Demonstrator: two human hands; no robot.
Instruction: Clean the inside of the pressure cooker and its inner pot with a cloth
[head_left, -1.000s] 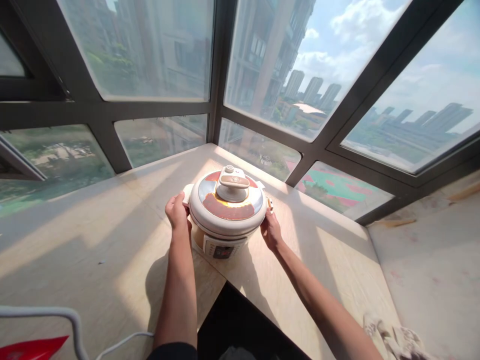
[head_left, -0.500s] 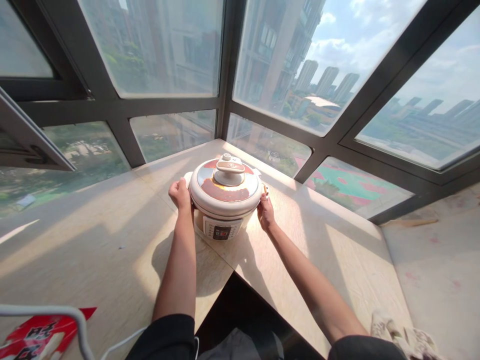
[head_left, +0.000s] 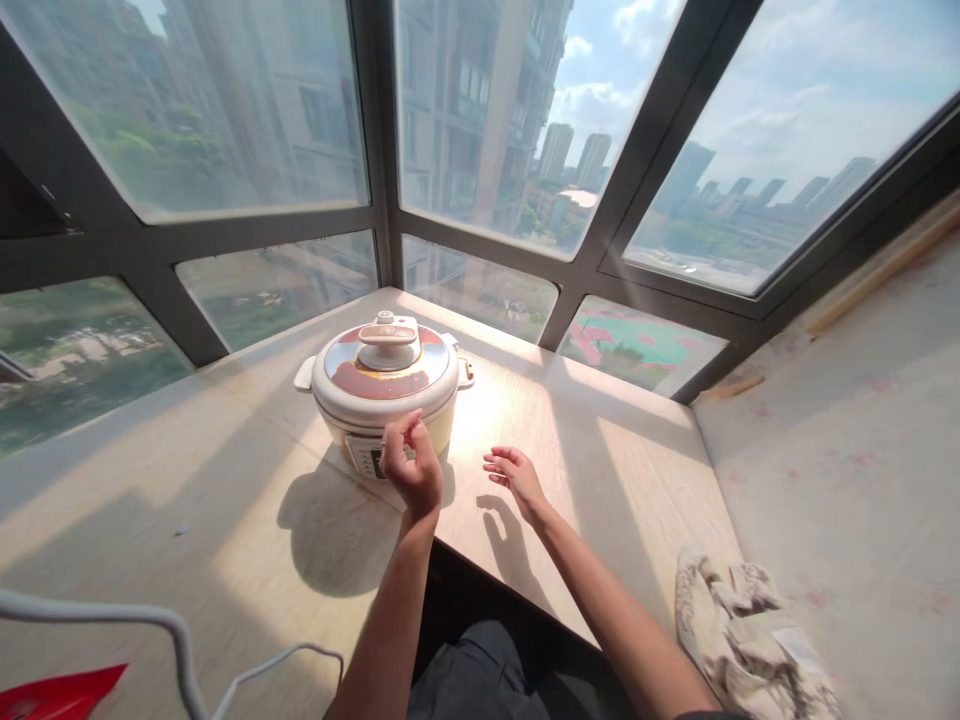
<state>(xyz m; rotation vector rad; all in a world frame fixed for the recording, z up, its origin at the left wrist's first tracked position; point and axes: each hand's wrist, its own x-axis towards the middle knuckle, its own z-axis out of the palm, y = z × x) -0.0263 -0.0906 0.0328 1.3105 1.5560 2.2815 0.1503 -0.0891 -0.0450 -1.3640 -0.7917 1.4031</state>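
Note:
A cream-coloured electric pressure cooker (head_left: 384,400) stands upright on the stone sill, its lid on with a knob handle in the middle. My left hand (head_left: 412,462) is in front of the cooker, hiding part of its control panel (head_left: 364,457). Its fingers are curled in, and nothing shows in them. To the right of the cooker, my right hand (head_left: 516,476) hovers above the sill with its fingers apart and holds nothing. Both side handles of the cooker are free of my hands.
Window frames (head_left: 382,150) meet in a corner behind the cooker. Patterned cloth (head_left: 750,640) lies crumpled at the lower right. A thick pale tube (head_left: 176,640), a thin white cable (head_left: 277,655) and a red packet (head_left: 67,690) are at the lower left.
Both hands have let go of the cooker's side handles and come back towards me. The left hand has moved rightwards, in front of the cooker. My view has turned right.

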